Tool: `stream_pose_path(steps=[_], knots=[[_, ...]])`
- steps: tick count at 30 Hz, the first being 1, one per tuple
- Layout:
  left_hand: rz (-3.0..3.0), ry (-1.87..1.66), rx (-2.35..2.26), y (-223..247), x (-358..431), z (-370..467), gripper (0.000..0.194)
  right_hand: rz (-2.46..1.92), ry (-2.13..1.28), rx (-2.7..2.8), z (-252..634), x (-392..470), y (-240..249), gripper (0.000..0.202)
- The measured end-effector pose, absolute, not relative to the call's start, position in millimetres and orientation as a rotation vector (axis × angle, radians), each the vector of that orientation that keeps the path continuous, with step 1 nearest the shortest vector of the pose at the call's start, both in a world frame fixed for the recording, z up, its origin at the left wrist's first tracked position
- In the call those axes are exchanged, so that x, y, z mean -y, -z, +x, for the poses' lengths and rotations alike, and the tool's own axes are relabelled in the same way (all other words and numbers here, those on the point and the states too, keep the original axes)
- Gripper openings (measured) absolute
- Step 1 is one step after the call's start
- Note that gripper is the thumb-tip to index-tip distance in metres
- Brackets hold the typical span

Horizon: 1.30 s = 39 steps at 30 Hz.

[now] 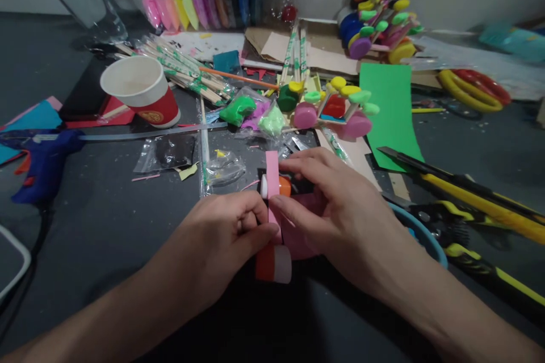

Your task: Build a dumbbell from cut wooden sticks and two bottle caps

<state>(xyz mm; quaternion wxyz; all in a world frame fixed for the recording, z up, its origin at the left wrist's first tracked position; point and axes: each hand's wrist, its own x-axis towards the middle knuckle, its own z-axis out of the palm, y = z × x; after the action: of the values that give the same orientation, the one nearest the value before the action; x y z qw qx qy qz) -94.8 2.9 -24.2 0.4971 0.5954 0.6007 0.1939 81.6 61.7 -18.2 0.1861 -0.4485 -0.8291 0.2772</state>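
Observation:
A narrow pink strip (272,177) stands lengthwise between my hands, over a white and orange piece (284,186). My left hand (232,232) pinches the strip's near end between thumb and curled fingers. My right hand (336,201) has its thumb at the strip's right edge, with the index fingertip close to the far part. Under the right hand lies a wider pink piece (298,235), partly hidden by the fingers. Just below the left thumb is an orange and white cylinder-like piece (273,264).
A paper cup (147,91) and blue glue gun (46,159) are at left. Coloured clay models (332,108) stand ahead. Green paper (389,113), a craft knife (460,181), pliers (443,221) and a blue round rim (419,227) are at right.

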Motion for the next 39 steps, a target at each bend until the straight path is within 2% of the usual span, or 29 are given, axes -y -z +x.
stream_pose_path(steps=[4,8,16,22,32,39], knots=[[1.461,-0.484,-1.450,25,-3,-95,0.025,-1.187,-1.007,2.211,77,-67,17,0.004],[1.462,-0.500,-1.442,25,-3,-95,0.025,-1.109,-1.109,2.120,77,-68,16,0.016],[1.456,-0.487,-1.441,25,-1,-97,0.022,-1.151,-1.108,2.161,85,-63,13,0.018],[1.470,-0.482,-1.456,25,-1,-96,0.018,-1.135,-0.966,2.274,82,-63,16,0.016],[1.491,-0.511,-1.466,25,-1,-94,0.021,-0.808,-0.395,2.482,87,-62,28,0.012],[1.471,-0.506,-1.470,25,-1,-93,0.024,-0.652,-0.269,2.610,92,-61,29,0.022]])
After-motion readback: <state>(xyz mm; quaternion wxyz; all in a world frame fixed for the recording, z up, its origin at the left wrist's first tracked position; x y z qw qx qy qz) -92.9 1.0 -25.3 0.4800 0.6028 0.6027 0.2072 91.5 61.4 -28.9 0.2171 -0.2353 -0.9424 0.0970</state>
